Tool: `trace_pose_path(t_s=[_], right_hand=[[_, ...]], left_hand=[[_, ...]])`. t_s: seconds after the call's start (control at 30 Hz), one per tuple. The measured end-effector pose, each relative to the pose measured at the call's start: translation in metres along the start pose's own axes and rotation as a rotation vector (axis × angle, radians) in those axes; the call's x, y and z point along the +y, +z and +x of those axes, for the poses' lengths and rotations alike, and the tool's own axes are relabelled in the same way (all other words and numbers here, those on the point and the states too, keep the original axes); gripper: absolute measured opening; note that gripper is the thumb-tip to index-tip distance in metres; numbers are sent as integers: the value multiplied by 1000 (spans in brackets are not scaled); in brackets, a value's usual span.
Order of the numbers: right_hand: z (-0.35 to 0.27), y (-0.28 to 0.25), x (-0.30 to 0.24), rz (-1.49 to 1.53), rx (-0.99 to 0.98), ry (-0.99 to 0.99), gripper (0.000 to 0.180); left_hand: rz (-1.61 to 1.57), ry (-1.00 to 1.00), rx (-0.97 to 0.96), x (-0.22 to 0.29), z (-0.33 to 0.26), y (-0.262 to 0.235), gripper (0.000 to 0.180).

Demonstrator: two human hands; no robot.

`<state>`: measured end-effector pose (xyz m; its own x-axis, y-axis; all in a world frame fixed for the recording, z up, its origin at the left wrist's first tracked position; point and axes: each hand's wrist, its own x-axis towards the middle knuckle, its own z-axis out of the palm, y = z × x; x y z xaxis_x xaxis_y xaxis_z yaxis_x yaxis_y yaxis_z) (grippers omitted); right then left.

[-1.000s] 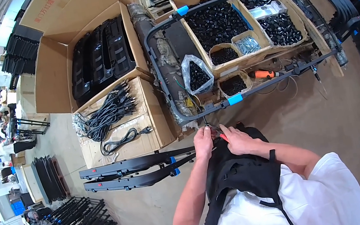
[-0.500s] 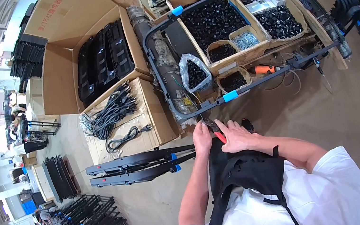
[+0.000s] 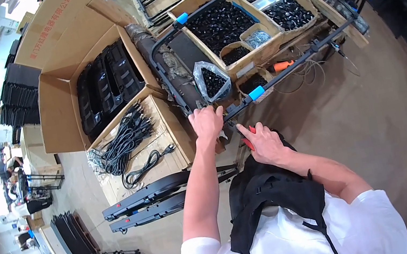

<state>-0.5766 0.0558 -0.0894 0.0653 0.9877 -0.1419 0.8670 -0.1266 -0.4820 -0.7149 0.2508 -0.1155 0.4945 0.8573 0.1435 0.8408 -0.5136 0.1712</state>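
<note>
A large black tubular frame (image 3: 168, 81) with blue tape pieces lies across the bench. At its near-left corner, my left hand (image 3: 206, 123) has its fingers closed over the tube; the hand covers the bend itself. My right hand (image 3: 267, 146) grips red-handled pliers (image 3: 248, 144) just below the frame's near bar. The jaws of the pliers are small and dark, close under the bar, and I cannot tell whether they touch anything. A clear plastic bag of black parts (image 3: 213, 82) sits inside the frame, just beyond my left hand.
Wooden trays (image 3: 251, 58) of black plastic parts and silver screws stand beyond the near bar. An orange-handled tool (image 3: 283, 66) lies beside them. To the left are an open carton (image 3: 59, 106) of black panels, coiled black cables (image 3: 129, 140) and two long black bars (image 3: 150, 193).
My left hand has left the pliers and moved up and left onto the frame corner. My right hand keeps the pliers, slightly lower right of the corner. The view has shifted and turned.
</note>
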Motion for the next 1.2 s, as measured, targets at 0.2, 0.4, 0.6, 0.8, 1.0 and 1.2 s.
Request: trace_pose_path(t_s=[0.2, 0.4, 0.6, 0.8, 1.0, 1.2], right_hand=[[-6, 22, -22, -57, 114, 95, 83], [-5, 41, -36, -164, 182, 150, 82], [4, 42, -62, -296, 77, 257, 86], [7, 51, -63, -314, 87, 268, 85], [7, 47, -51, -270, 133, 236, 88], [12, 41, -64, -148, 73, 304, 90]], left_hand=[[-376, 110, -101, -6, 6, 22, 33], [-233, -21, -193, 2, 6, 19, 37], [-240, -139, -203, 5, 10, 29, 39], [-226, -182, -229, 7, 12, 26, 41], [-226, -202, -211, 9, 14, 30, 40], [-222, -199, -204, 14, 12, 31, 37]])
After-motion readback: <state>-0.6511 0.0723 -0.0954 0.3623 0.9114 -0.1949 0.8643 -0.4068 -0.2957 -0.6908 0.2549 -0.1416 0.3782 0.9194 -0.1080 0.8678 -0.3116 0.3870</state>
